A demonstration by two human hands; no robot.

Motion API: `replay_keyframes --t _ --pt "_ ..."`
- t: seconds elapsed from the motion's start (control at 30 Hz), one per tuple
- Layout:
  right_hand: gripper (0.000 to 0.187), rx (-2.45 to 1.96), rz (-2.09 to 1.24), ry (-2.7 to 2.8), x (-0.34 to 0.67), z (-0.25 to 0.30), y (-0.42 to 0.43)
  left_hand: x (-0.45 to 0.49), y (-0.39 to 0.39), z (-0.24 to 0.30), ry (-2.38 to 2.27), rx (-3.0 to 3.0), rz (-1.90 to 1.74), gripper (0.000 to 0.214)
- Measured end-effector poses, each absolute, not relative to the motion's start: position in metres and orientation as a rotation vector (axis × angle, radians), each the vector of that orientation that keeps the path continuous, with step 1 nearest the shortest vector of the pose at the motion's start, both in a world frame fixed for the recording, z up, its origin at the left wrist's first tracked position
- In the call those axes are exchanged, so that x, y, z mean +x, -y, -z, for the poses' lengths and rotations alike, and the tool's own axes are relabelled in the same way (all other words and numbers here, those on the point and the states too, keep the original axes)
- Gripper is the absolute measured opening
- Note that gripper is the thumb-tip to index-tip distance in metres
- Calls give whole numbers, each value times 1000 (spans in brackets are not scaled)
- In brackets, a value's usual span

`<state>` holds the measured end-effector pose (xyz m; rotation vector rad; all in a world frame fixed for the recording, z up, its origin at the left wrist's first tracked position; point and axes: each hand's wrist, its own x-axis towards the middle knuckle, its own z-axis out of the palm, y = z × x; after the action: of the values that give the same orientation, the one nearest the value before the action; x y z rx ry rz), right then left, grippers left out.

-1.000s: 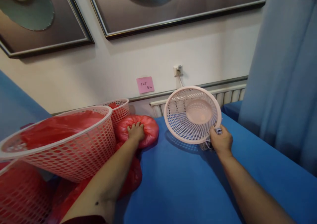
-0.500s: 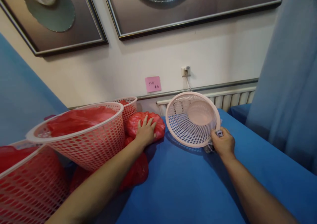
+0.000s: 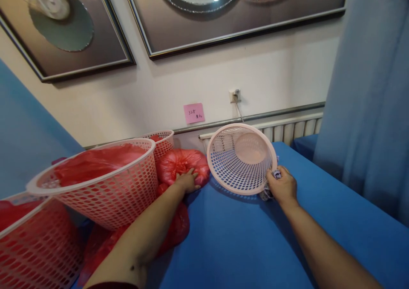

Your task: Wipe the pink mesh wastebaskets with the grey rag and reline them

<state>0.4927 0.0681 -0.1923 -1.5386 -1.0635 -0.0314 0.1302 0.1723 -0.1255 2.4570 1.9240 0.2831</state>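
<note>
My left hand (image 3: 188,181) rests against the front of a tied, bulging red plastic bag (image 3: 182,163), its fingers apart and not wrapped round it. My right hand (image 3: 283,186) is closed on the rim of a pale pink plastic basket (image 3: 234,180) with holes in its wall. This basket lies tipped on its side, its mouth towards me, and looks bare inside. A crumpled patterned cloth (image 3: 266,192) is bunched at the rim under my right hand; part of it shows between thumb and fingers.
At left stand a large pink basket (image 3: 105,193) lined with red plastic, another basket (image 3: 38,242) and a smaller one (image 3: 164,144) behind. More red bags (image 3: 179,227) lie beneath. The blue-covered table (image 3: 230,246) meets a wall with a radiator (image 3: 287,131); a blue curtain (image 3: 361,110) hangs right.
My left hand has slid from the top of the red bag down to its front side. My right hand still grips the basket's rim. The view has shifted slightly.
</note>
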Motion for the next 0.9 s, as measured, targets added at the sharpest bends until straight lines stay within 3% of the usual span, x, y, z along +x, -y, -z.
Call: replay_keyframes --t 0.37,0.53,0.77,0.9 --pt "29 -1482 188 1015 498 189 -67 172 -136 97 -1800 2395 -485 38" --pt "30 -1486 311 1115 496 187 -63 223 -88 88 -1517 2393 -702 44" --pt "30 -1404 454 1504 460 185 -22 290 -69 60 -915 1369 -1123 63" --pt "25 -1169 168 1690 453 199 7 301 -66 51 -841 1199 -1293 50"
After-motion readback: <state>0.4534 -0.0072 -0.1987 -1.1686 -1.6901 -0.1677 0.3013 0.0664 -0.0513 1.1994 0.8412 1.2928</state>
